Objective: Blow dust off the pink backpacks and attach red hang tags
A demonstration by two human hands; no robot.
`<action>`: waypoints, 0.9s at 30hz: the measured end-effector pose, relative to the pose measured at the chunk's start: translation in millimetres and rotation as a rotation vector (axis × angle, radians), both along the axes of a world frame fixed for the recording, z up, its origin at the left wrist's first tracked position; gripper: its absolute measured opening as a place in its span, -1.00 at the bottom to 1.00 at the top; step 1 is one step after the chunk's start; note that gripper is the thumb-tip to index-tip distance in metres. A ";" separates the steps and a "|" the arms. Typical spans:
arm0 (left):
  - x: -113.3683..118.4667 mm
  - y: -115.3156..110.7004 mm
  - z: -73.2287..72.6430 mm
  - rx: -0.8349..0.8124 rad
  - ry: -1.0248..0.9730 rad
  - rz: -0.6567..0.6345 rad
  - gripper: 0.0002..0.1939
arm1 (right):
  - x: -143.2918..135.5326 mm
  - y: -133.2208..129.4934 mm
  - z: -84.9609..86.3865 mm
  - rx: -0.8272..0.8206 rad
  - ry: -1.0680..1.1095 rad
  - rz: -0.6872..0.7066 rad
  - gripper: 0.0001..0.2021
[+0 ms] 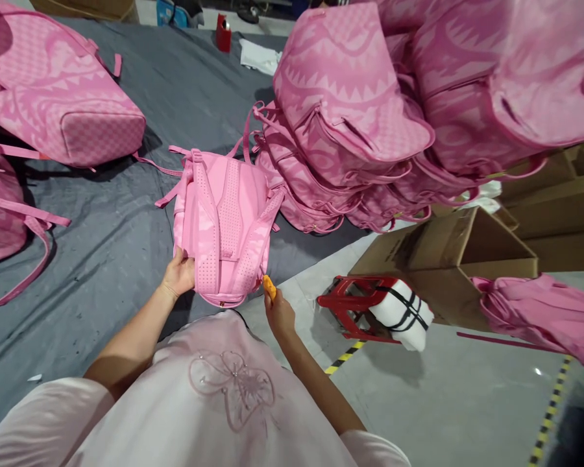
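Note:
A pink backpack [231, 220] lies on the dark grey cloth with its shoulder straps and perforated back panel facing up. My left hand [179, 275] is at its lower left side, fingers partly hidden behind the edge, gripping the bag there. My right hand [279, 312] is closed around a small orange tool [269, 287], whose tip is at the bag's lower right edge. What the tip touches is too small to tell.
Stacked pink backpacks [340, 97] rise at the right; more backpacks [78, 97] lie at the left. The grey cloth [111, 240] covers the table. Beyond its right edge stand a red stool [345, 305] with a white pad and open cardboard boxes [428, 266].

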State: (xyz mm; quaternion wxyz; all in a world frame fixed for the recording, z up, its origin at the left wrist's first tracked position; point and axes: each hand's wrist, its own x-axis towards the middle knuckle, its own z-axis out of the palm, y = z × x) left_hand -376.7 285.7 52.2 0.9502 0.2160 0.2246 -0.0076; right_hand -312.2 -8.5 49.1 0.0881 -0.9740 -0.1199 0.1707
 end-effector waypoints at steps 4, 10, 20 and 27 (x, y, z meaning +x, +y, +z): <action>-7.7 0.7 3.0 -0.087 -0.124 0.014 -0.13 | -7.0 -10.6 8.3 0.064 0.064 -0.053 -0.72; -0.5 3.1 -17.5 -0.240 -0.248 -0.118 -0.02 | -17.3 -25.8 16.1 0.118 0.058 -0.114 -0.71; 3.3 0.8 -16.7 -0.223 -0.172 -0.115 0.00 | -24.8 -24.6 21.8 0.075 0.091 -0.163 -0.69; 4.3 -4.6 -10.4 -0.198 -0.143 -0.087 -0.05 | -82.4 -65.5 37.0 0.006 0.211 -0.167 -0.72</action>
